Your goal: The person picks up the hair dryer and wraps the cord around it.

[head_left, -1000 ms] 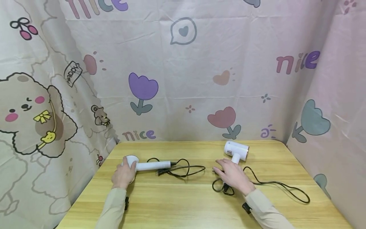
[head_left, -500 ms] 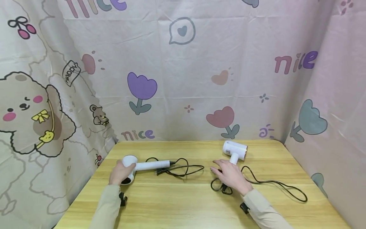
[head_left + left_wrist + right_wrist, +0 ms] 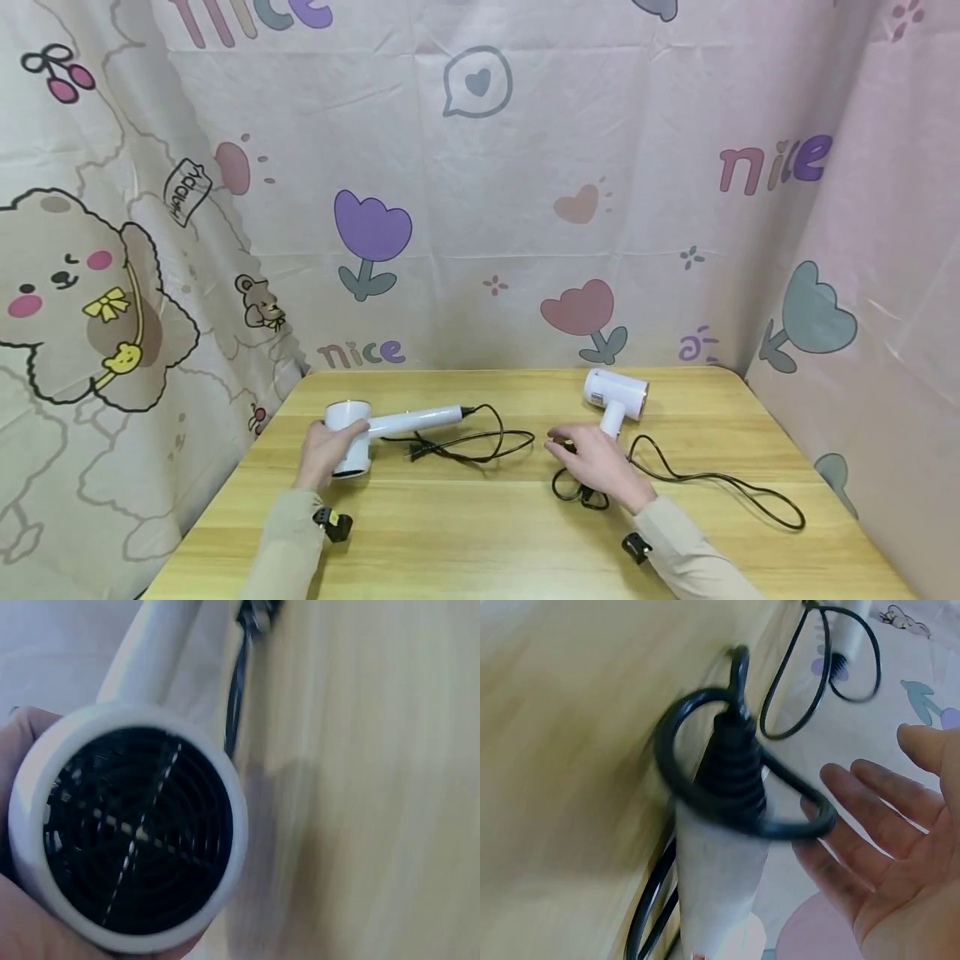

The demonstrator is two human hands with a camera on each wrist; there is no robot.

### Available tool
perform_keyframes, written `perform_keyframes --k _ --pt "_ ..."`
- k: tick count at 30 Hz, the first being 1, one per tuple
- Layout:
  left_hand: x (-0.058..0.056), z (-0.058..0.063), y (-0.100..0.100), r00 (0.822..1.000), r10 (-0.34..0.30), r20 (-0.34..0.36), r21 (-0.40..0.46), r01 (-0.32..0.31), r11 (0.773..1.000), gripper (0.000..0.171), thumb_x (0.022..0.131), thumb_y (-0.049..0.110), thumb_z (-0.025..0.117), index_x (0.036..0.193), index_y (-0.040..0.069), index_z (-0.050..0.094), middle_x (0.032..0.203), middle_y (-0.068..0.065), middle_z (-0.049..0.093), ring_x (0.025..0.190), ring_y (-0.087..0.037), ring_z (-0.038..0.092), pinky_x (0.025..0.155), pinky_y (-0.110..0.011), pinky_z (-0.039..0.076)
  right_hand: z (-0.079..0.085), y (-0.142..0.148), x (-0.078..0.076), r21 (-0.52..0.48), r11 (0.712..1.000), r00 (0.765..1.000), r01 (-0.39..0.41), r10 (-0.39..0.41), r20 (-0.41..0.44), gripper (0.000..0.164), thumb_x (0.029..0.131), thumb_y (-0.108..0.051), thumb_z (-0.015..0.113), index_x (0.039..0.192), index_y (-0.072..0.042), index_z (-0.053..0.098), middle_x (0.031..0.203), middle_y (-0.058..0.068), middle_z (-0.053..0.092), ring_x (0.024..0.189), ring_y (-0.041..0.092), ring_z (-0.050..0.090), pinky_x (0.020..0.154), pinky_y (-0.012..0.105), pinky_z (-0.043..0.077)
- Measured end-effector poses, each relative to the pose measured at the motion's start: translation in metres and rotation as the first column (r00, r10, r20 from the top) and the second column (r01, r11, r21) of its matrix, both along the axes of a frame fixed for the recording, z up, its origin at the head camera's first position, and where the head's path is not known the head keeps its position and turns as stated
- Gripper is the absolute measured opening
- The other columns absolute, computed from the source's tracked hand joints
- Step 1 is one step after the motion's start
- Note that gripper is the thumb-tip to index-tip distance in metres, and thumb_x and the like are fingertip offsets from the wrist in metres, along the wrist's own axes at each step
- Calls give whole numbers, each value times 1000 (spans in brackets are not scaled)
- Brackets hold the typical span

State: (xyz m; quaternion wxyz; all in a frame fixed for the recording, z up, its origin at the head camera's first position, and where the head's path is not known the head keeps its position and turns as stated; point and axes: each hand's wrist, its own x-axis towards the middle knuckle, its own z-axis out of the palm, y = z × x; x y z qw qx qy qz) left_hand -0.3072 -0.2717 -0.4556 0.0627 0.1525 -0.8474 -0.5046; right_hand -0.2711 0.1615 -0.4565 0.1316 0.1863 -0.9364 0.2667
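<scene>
My left hand [image 3: 322, 452] grips the barrel of a white hair dryer [image 3: 358, 446] at the table's left, thumb across its side. In the left wrist view the dryer's round dark grille [image 3: 142, 832] faces the camera, with fingers around the white rim. Its handle [image 3: 420, 421] points right, and a shadow lies on the wood below. At the right, my right hand [image 3: 596, 462] hovers over the handle of a second white hair dryer [image 3: 617, 393]. In the right wrist view that hand's fingers are spread beside the handle [image 3: 724, 877], holding nothing.
The left dryer's black cord and plug [image 3: 422, 450] lie in loops mid-table. The right dryer's cord [image 3: 750, 492] trails right in a long loop, with a smaller coil [image 3: 567, 492] beside the hand. A printed curtain [image 3: 480, 200] hangs behind the wooden table [image 3: 465, 542].
My left hand has shifted its hold on the left dryer's barrel and turned the dryer, its handle end rising and moving slightly right. The right hand has stayed almost in place, fingers bending a little.
</scene>
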Motion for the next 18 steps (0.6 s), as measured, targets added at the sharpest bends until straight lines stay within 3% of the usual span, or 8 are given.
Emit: perform_keyframes --k 4,10,14,18 --pt "-1 4 16 998 -51 -48 168 58 984 85 85 35 74 141 -7 27 126 -25 46 89 -23 60 68 -30 58 1 -9 -2 -138 990 996 -34 45 79 30 99 -30 59 119 -12 69 113 5 72 102 20 69 90 41 56" --pt "-3 16 44 990 -44 -131 276 80 958 78 86 28 74 142 -2 29 127 -20 47 87 -18 61 69 -31 59 10 -26 -8 -313 943 956 -111 187 224 44 104 -34 48 138 -7 54 131 12 63 116 28 62 99 44 51" --pt "-6 25 56 980 -12 -197 348 81 934 73 86 26 74 141 3 32 125 -16 48 79 -11 62 68 -30 59 16 -38 -15 -471 872 915 -129 288 283 47 102 -28 52 141 -2 48 129 15 62 114 30 63 92 41 55" --pt "-6 33 66 970 7 -243 370 86 925 73 86 26 75 142 7 33 127 -15 48 84 -13 63 71 -30 59 23 -46 -25 -620 780 914 -87 310 261 36 103 -19 51 129 5 55 123 22 63 111 32 61 91 48 54"
